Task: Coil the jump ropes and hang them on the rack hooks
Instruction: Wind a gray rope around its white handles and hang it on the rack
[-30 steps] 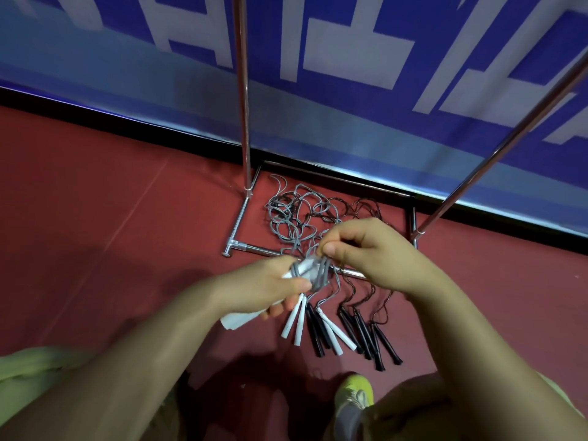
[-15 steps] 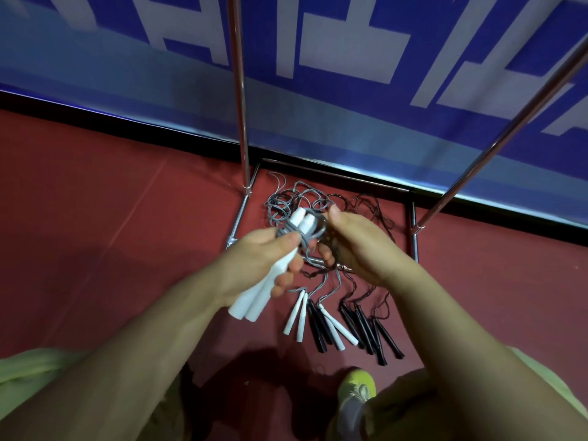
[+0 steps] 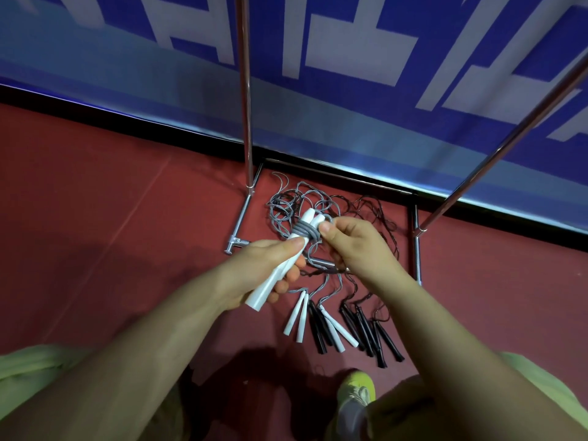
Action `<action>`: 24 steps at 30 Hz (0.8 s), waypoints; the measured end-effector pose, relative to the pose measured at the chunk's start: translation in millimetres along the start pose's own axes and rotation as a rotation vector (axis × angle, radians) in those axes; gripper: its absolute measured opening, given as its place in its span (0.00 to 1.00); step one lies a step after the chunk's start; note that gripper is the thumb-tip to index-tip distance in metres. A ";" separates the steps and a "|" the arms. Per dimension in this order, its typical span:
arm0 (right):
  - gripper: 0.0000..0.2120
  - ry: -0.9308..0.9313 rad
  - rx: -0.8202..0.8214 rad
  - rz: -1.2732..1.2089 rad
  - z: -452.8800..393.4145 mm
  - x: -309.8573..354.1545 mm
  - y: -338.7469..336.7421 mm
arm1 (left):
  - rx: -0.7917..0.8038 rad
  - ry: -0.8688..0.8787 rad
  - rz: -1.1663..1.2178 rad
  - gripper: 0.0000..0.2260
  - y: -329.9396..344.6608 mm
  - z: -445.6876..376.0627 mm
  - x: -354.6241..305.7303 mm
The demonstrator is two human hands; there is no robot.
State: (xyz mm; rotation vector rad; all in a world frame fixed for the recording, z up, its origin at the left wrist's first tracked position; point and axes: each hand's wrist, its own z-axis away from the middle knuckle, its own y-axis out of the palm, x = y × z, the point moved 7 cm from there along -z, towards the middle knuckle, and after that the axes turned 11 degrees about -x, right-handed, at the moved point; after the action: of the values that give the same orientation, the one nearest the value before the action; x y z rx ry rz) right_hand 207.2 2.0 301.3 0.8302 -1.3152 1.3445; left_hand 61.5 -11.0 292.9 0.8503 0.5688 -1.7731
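Note:
My left hand [image 3: 264, 272] grips the two white handles of a jump rope [image 3: 280, 275], held side by side and pointing up and away. Grey cord [image 3: 305, 232] is wound in a few turns round the handles near their upper ends. My right hand [image 3: 353, 243] pinches the cord right beside that winding. On the red floor below lie more jump ropes: white handles [image 3: 299, 316] and black handles [image 3: 366, 329] in a row, their grey and dark cords [image 3: 286, 198] tangled inside the rack's base. No rack hooks are in view.
The metal rack has a left upright [image 3: 245, 90], a slanted right pole [image 3: 509, 138] and base bars [image 3: 416, 243] on the floor. A blue and white banner wall [image 3: 350, 74] stands behind it. My yellow-green shoe [image 3: 356, 393] is below the handles.
The held handles tilted from lying flat to pointing up and away. The grey cord now sits wound round their upper ends, and both hands have risen slightly.

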 end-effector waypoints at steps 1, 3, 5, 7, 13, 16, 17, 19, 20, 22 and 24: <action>0.18 -0.006 -0.026 0.041 -0.9 -1.2 0.6 | -0.018 0.016 -0.004 0.15 -1.2 -1.0 -1.3; 0.19 -0.034 -0.090 0.130 -1.5 0.1 0.7 | -0.028 0.023 -0.006 0.14 -1.5 -2.0 -1.6; 0.21 -0.064 -0.133 0.234 -0.2 4.8 -0.5 | -0.025 0.028 -0.009 0.13 -1.3 -2.3 -1.5; 0.23 -0.078 -0.114 0.333 3.9 10.6 0.0 | -0.040 0.038 -0.036 0.11 -4.2 -2.0 -2.5; 0.10 -0.123 0.211 0.539 17.4 19.3 11.3 | -0.155 0.083 -0.101 0.08 -24.7 -10.7 -3.2; 0.06 -0.236 0.237 0.804 19.1 24.5 10.4 | -0.154 0.080 -0.142 0.08 -27.5 -14.7 1.5; 0.06 -0.263 0.236 0.869 20.4 26.6 9.7 | -0.151 0.069 -0.144 0.09 -27.8 -15.8 3.4; 0.09 -0.326 0.219 0.989 22.8 33.0 7.1 | -0.144 0.051 -0.142 0.09 -27.9 -17.4 5.2; 0.09 -0.376 0.198 1.014 24.2 38.0 5.6 | -0.140 0.045 -0.150 0.09 -27.4 -17.9 5.5; 0.10 -0.484 0.142 0.971 26.7 49.4 2.1 | -0.120 0.033 -0.190 0.09 -24.8 -18.0 7.4; 0.11 -0.539 0.102 0.820 25.6 58.8 -4.6 | -0.074 0.027 -0.255 0.08 -18.4 -16.0 9.2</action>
State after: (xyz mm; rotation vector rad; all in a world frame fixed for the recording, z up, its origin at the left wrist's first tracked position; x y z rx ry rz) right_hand 193.7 -11.7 362.6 0.7774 -2.1731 1.8999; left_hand 46.8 1.3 275.3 0.7788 0.7845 -1.9590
